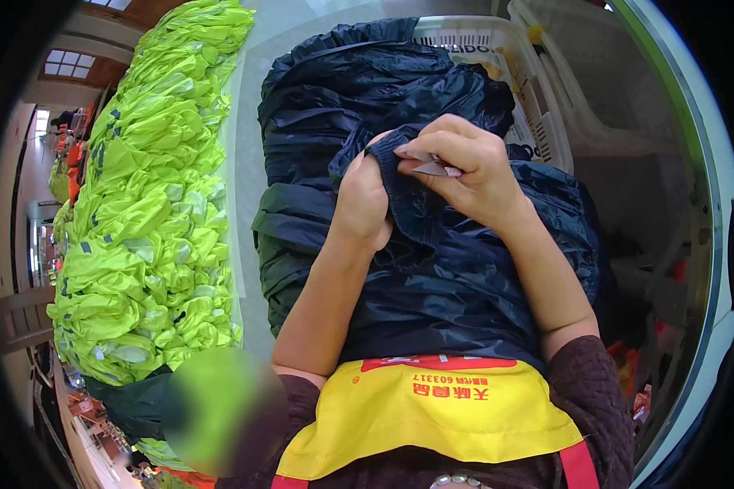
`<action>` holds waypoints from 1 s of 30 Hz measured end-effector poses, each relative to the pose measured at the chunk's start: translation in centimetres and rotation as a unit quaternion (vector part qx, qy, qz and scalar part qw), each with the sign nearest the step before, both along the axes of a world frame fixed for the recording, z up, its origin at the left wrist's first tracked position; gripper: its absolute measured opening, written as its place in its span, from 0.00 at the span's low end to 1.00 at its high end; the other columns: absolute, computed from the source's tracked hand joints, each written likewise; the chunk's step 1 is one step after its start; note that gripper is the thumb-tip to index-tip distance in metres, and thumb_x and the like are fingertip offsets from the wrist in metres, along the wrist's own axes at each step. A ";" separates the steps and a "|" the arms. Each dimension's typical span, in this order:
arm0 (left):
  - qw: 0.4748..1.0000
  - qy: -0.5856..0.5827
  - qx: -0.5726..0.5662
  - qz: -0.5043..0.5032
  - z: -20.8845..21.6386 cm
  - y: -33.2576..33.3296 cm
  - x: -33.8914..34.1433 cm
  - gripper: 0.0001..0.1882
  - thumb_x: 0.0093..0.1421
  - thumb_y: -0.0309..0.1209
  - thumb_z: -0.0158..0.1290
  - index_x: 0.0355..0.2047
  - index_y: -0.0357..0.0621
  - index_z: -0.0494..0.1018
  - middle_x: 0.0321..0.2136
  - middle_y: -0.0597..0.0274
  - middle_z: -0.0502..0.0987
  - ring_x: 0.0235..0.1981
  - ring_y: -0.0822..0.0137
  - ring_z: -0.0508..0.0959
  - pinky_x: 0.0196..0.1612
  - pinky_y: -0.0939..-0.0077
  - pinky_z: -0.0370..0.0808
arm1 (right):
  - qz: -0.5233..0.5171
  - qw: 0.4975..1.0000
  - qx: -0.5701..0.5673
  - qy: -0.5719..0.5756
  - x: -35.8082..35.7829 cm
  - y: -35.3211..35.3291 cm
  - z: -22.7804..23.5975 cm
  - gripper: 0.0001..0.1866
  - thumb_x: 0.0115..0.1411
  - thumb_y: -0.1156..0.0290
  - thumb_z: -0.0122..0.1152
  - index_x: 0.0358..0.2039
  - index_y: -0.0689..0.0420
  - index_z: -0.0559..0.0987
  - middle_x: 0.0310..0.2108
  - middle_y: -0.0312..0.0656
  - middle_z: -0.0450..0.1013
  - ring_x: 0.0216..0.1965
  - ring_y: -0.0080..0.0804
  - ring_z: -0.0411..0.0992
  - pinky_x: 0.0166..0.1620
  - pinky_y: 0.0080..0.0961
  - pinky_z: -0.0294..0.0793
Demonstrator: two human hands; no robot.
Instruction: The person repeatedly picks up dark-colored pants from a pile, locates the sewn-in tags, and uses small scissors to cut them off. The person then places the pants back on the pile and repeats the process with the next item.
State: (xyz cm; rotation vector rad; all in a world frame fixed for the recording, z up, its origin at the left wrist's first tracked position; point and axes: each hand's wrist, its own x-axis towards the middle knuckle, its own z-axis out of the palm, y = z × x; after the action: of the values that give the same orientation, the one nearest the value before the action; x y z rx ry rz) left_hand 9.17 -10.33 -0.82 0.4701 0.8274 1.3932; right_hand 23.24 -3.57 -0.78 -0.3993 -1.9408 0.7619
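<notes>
My left hand (361,204) is closed on the ribbed cuff (409,204) of a dark navy garment (457,297), holding it up in front of me. My right hand (483,173) grips a pair of small metal thread snips (432,167). Their pointed blades lie beside the cuff; whether they touch it I cannot tell. More of the shiny navy fabric drapes across my lap, over the lower part of the picture's middle. Fingers of the left hand are partly hidden behind the cuff.
Beyond my hands, a pile of dark navy garments (326,106) lies on the pale table (251,269). A long heap of neon yellow garments (147,236) stretches along the left. A white slatted plastic basket (556,134) stands at the back right. I wear a yellow apron (432,420).
</notes>
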 end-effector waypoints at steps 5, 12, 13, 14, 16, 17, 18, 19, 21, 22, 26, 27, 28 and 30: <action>0.998 0.054 -0.012 0.015 -0.2 0.2 -0.2 0.13 0.65 0.32 0.38 0.41 0.38 0.70 0.35 0.61 0.75 0.35 0.72 0.75 0.41 0.78 0.73 | -0.017 0.993 -0.105 0.040 0.6 0.6 -0.1 0.04 0.53 0.77 0.60 0.30 0.61 0.75 0.25 0.39 0.70 0.24 0.26 0.68 0.29 0.18 0.67; 0.982 0.175 0.068 0.010 0.0 0.0 -0.4 0.14 0.64 0.32 0.41 0.45 0.36 0.68 0.36 0.61 0.74 0.36 0.72 0.75 0.41 0.78 0.73 | 0.044 0.991 -0.122 -0.029 0.4 -2.2 2.3 0.25 0.38 0.63 0.75 0.34 0.59 0.72 0.28 0.39 0.68 0.29 0.28 0.70 0.30 0.20 0.70; 0.988 0.148 0.045 0.022 0.3 0.1 -0.6 0.14 0.63 0.33 0.43 0.44 0.37 0.68 0.37 0.61 0.74 0.37 0.71 0.75 0.42 0.77 0.72 | 0.004 0.995 -0.077 -0.057 -0.3 -2.9 2.4 0.27 0.38 0.66 0.75 0.37 0.59 0.70 0.31 0.38 0.67 0.31 0.25 0.69 0.31 0.18 0.69; 0.992 0.120 0.022 0.034 0.8 0.1 -0.7 0.14 0.62 0.33 0.46 0.44 0.38 0.69 0.37 0.60 0.74 0.38 0.70 0.75 0.43 0.75 0.72 | -0.035 0.995 -0.032 -0.084 -0.6 -3.4 2.4 0.30 0.38 0.70 0.74 0.41 0.60 0.68 0.33 0.38 0.67 0.32 0.23 0.67 0.32 0.17 0.68; 0.985 0.162 0.046 0.032 2.3 -0.4 -1.4 0.20 0.58 0.29 0.51 0.51 0.36 0.65 0.38 0.61 0.73 0.40 0.70 0.74 0.46 0.75 0.71 | -0.037 0.990 -0.109 -0.083 -0.1 -2.9 2.5 0.21 0.41 0.78 0.61 0.39 0.59 0.69 0.33 0.48 0.68 0.31 0.41 0.72 0.34 0.31 0.74; 0.959 0.271 0.083 0.024 2.8 -0.8 -1.7 0.23 0.56 0.26 0.52 0.52 0.36 0.64 0.39 0.60 0.74 0.41 0.68 0.74 0.46 0.76 0.71 | -0.058 0.992 -0.080 -0.076 0.4 -2.1 2.4 0.18 0.42 0.80 0.59 0.37 0.59 0.71 0.32 0.46 0.69 0.30 0.39 0.72 0.34 0.29 0.73; 0.919 0.376 0.117 0.016 3.3 -1.2 -2.0 0.26 0.53 0.24 0.54 0.54 0.36 0.63 0.40 0.59 0.74 0.42 0.67 0.73 0.46 0.77 0.70 | -0.078 0.993 -0.051 -0.069 1.1 -1.1 2.3 0.16 0.43 0.82 0.56 0.36 0.59 0.72 0.30 0.45 0.69 0.30 0.38 0.72 0.33 0.26 0.73; 0.843 0.524 0.121 -0.014 3.3 -1.5 -2.5 0.28 0.50 0.25 0.56 0.53 0.37 0.65 0.39 0.58 0.75 0.41 0.64 0.73 0.46 0.74 0.70 | -0.113 0.989 -0.081 -0.050 1.9 -0.4 2.3 0.14 0.44 0.83 0.54 0.34 0.60 0.73 0.29 0.44 0.69 0.29 0.35 0.72 0.33 0.23 0.72; 0.598 0.778 0.193 0.011 1.9 -1.4 -4.6 0.29 0.43 0.28 0.61 0.49 0.42 0.70 0.35 0.55 0.75 0.38 0.57 0.72 0.46 0.66 0.68 | -0.139 0.979 -0.146 -0.001 3.0 0.4 2.5 0.11 0.47 0.84 0.53 0.34 0.60 0.74 0.28 0.40 0.71 0.28 0.29 0.71 0.34 0.18 0.70; 0.542 0.809 0.219 0.054 1.1 -1.2 -5.9 0.26 0.42 0.30 0.62 0.45 0.46 0.72 0.36 0.58 0.76 0.41 0.56 0.71 0.46 0.64 0.67 | -0.138 0.977 -0.162 -0.006 3.3 0.5 2.9 0.10 0.48 0.83 0.54 0.33 0.61 0.74 0.29 0.41 0.73 0.28 0.30 0.71 0.35 0.19 0.70; 0.441 0.896 0.014 0.049 3.0 -1.7 -8.9 0.12 0.46 0.31 0.58 0.34 0.46 0.76 0.26 0.55 0.77 0.29 0.55 0.76 0.35 0.63 0.71 | -0.150 0.985 -0.083 -0.037 3.0 1.3 1.5 0.11 0.47 0.83 0.53 0.34 0.62 0.74 0.32 0.43 0.74 0.32 0.32 0.73 0.38 0.22 0.71; 0.484 0.869 -0.018 0.102 3.6 -1.9 -9.0 0.09 0.49 0.31 0.56 0.30 0.42 0.75 0.21 0.50 0.76 0.22 0.53 0.75 0.29 0.65 0.71 | -0.153 0.984 -0.074 -0.046 2.8 1.4 1.3 0.12 0.47 0.83 0.53 0.35 0.62 0.74 0.32 0.44 0.74 0.33 0.32 0.74 0.39 0.22 0.72; 0.540 0.834 -0.016 0.116 4.1 -2.2 -9.2 0.09 0.50 0.31 0.55 0.31 0.41 0.75 0.21 0.51 0.76 0.22 0.55 0.75 0.28 0.67 0.71 | -0.171 0.980 -0.096 -0.030 2.5 1.6 0.8 0.13 0.47 0.83 0.54 0.35 0.62 0.74 0.33 0.44 0.74 0.34 0.33 0.74 0.40 0.22 0.72; 0.644 0.751 -0.010 0.143 5.1 -3.0 -9.9 0.08 0.52 0.29 0.54 0.31 0.39 0.74 0.21 0.52 0.76 0.22 0.60 0.76 0.27 0.71 0.70 | -0.205 0.969 -0.141 0.004 1.9 1.7 0.0 0.14 0.46 0.83 0.55 0.37 0.62 0.74 0.33 0.45 0.74 0.37 0.33 0.74 0.41 0.22 0.71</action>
State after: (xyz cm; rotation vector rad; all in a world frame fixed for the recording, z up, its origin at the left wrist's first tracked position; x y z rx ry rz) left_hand -0.74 -13.29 4.25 1.6242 2.3252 1.0029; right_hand 25.12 -1.85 -0.83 -0.9366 -1.6650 0.7594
